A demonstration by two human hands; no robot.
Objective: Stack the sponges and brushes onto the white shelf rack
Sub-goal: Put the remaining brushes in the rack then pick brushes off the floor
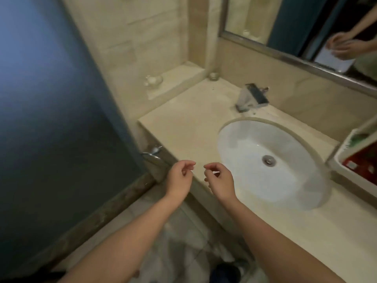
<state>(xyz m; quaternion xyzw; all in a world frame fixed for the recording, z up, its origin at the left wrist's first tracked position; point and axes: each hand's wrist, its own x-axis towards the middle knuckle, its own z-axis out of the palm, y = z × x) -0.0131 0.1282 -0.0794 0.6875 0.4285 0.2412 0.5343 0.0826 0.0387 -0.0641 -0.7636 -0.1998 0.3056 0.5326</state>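
white shelf rack (342, 147) just poking in at the far right edge, standing on the countertop (183, 131) beside the sink (244, 139), mostly cut off by the frame. inside it a green patch (357, 138) and a red patch (363, 160), possibly sponges, too smeared to call. no brush to be made out anywhere. amount stacked so far: impossible to judge from here, with most of the rack out of view. nothing in transit, so probably a gap between pickups, with reaching for the next item the likely job ahead. left hand (180, 176) and right hand (221, 180) hovering side by side over the counter's front edge, fingers loosely curled, holding nothing, well apart from the rack. up in the mirror (306, 21), a reflection of both hands over a pale shape, too blurred to identify. whole view soft with motion blur.
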